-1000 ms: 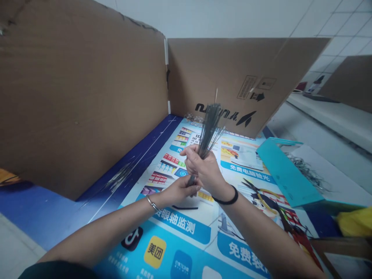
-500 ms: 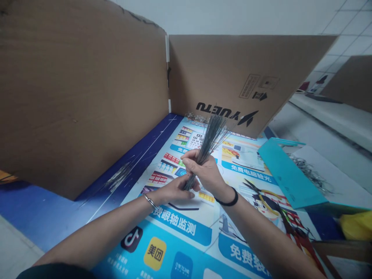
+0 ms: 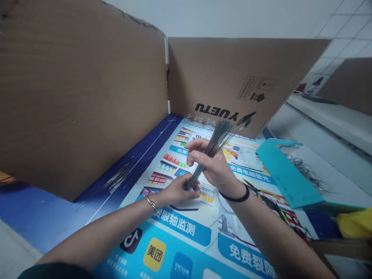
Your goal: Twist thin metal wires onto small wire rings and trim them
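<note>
The left hand [image 3: 184,188] is closed, pinching the near, lower end of a bundle of thin wires [image 3: 220,136] between thumb and fingers. The right hand [image 3: 213,164] is half open, its fingers loosely curled around the bundle's middle, thumb and forefinger tips slightly apart. The bundle is held above the poster [image 3: 171,238], tilted, its far end leaning right and fanning out.

A metal bracelet [image 3: 152,204] circles the left wrist, a black band [image 3: 236,197] the right. On the blue surface [image 3: 58,215] left of the poster lies a small pile of wires [image 3: 119,176]. Cardboard panels stand upright at left [image 3: 87,97] and at the far side [image 3: 209,69]. At right, a teal box [image 3: 286,174] holds tangled wires [image 3: 308,172]. Near it, a tool [image 3: 252,186] lies on the poster, partly hidden by the right arm. A yellow thing [image 3: 354,223] sits at the near right.
</note>
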The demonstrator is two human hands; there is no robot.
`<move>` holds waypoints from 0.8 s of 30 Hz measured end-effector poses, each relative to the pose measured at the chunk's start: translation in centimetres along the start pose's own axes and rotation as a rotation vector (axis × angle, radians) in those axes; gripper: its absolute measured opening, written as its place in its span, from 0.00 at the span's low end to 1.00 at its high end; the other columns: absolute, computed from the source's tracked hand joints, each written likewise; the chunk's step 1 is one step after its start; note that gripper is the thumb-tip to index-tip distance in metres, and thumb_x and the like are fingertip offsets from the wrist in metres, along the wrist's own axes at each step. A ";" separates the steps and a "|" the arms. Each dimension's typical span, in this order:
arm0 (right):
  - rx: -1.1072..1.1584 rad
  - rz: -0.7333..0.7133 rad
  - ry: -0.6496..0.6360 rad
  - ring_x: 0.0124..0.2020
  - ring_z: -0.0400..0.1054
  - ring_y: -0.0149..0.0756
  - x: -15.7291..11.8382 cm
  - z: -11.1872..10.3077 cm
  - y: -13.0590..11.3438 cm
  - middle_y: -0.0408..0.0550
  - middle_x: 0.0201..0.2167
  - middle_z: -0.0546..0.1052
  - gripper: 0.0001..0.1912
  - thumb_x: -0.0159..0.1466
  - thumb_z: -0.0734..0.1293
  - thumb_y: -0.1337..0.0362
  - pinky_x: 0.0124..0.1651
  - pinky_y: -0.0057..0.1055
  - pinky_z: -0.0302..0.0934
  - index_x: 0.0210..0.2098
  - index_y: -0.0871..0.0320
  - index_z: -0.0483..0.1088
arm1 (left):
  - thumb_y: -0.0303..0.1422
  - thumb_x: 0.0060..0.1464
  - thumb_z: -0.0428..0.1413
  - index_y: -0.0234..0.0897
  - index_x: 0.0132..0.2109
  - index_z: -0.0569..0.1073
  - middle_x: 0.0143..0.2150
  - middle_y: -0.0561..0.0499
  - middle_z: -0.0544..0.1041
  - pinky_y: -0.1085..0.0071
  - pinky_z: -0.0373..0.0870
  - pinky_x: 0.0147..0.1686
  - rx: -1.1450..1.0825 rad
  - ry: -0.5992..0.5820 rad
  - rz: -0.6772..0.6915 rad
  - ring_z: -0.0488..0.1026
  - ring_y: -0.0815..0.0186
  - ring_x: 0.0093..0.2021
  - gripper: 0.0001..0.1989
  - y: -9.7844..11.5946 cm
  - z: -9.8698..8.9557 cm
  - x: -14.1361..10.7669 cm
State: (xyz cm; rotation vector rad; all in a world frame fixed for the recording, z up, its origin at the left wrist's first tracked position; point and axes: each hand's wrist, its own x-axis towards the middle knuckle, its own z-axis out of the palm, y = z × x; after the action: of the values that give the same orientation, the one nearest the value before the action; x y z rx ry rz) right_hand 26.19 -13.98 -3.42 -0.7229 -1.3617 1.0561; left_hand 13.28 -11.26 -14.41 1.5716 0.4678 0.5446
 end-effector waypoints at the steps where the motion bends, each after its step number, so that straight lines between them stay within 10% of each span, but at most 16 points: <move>1: -0.003 0.007 -0.005 0.24 0.64 0.27 0.2 0.1 -0.3 0.40 0.24 0.69 0.09 0.57 0.69 0.60 0.29 0.27 0.59 0.36 0.57 0.72 | 0.36 0.45 0.62 0.35 0.37 0.67 0.36 0.50 0.71 0.65 0.64 0.41 0.001 0.010 -0.001 0.69 0.64 0.38 0.15 0.1 0.1 0.0; 13: 0.014 0.104 0.014 0.13 0.44 0.20 1.2 2.8 -1.7 0.31 0.12 0.53 0.09 0.60 0.66 0.57 0.16 0.22 0.41 0.32 0.57 0.70 | 0.41 0.54 0.54 0.35 0.29 0.65 0.23 0.57 0.63 0.73 0.59 0.28 0.057 0.107 0.033 0.61 0.72 0.25 0.14 0.7 0.6 0.4; 24: 0.062 0.141 0.025 0.15 0.49 0.21 1.6 2.7 -1.4 0.33 0.14 0.59 0.08 0.55 0.70 0.60 0.17 0.23 0.43 0.30 0.58 0.70 | 0.41 0.51 0.57 0.34 0.34 0.67 0.28 0.53 0.67 0.73 0.60 0.30 0.051 0.087 0.079 0.63 0.70 0.29 0.13 1.6 -0.4 0.2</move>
State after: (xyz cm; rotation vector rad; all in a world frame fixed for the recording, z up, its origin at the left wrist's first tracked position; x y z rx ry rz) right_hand 23.63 -13.53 -1.15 -0.7926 -1.2658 1.1911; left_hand 13.19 -10.94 -12.75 1.6251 0.4906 0.6685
